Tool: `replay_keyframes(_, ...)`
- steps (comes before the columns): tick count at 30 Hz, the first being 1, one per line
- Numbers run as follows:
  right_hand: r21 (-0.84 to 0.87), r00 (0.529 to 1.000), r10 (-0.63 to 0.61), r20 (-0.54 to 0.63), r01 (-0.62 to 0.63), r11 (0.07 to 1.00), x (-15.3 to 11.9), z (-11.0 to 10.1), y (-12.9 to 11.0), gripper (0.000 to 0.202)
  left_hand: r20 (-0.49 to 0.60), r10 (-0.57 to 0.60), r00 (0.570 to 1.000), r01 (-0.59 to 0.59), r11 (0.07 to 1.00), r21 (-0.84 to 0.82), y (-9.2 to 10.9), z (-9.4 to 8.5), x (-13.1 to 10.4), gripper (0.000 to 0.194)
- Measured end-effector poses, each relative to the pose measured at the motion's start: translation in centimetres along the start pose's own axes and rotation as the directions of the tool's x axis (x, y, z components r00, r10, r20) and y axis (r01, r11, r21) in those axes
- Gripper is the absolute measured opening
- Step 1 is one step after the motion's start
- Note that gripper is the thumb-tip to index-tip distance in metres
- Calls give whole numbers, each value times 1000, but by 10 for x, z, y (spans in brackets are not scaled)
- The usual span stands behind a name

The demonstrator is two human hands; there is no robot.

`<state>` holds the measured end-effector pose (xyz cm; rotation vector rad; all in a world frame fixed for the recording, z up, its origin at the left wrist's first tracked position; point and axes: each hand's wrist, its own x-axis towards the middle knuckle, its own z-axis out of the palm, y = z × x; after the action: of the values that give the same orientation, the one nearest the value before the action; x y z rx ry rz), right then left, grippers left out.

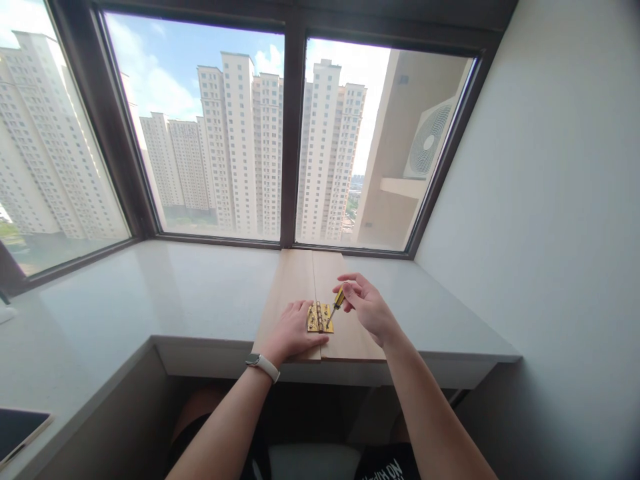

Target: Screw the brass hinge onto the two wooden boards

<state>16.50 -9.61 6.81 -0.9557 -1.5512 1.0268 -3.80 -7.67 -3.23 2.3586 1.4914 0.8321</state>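
Two pale wooden boards [291, 280] lie side by side on the white sill, with a brass hinge [321, 318] laid across their seam. Screws show in the hinge's leaves. My left hand [295, 331] rests flat on the left board, thumb and fingers spread around the hinge's near left corner. My right hand [367, 303] holds a yellow and black screwdriver [339, 297] by its handle, tilted, its tip at the near right part of the hinge. Whether the tip sits in a screw head is too small to tell.
The white sill [200, 293] runs along a dark-framed window [291, 133]. A white wall [540, 200] stands at the right. A dark flat object [20, 430] lies at the lower left. The sill's front edge is just below the boards.
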Motion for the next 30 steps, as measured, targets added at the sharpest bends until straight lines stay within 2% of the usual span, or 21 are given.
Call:
replay_keyframes(2, 10, 999, 13, 38, -14, 1000, 0, -2, -1, 39, 4, -10, 1000, 10, 1000, 0, -1, 0, 0, 94)
replay_keyframes(5, 24, 999, 13, 29, -14, 1000, 1, -4, 1, 38, 3, -8, 1000, 8, 1000, 0, 0, 0, 0, 93)
replay_keyframes(15, -28, 985, -45, -168, 41, 999, 5, 4, 8, 39, 4, -3, 1000, 3, 1000, -1, 3, -2, 0, 92)
replay_keyframes(19, -19, 991, -37, -125, 35, 999, 2, 4, 5, 40, 5, -10, 1000, 10, 1000, -6, 2, -1, 0, 93)
replay_keyframes(26, 6, 997, -5, 71, 5, 1000, -1, -3, 0, 38, -5, -2, 1000, 2, 1000, 2, -1, 1, 0, 93)
replay_keyframes(30, 20, 999, -11, 51, 10, 1000, 1, -4, 4, 36, -11, 19, 1000, -19, 1000, 3, -1, 1, 1, 92)
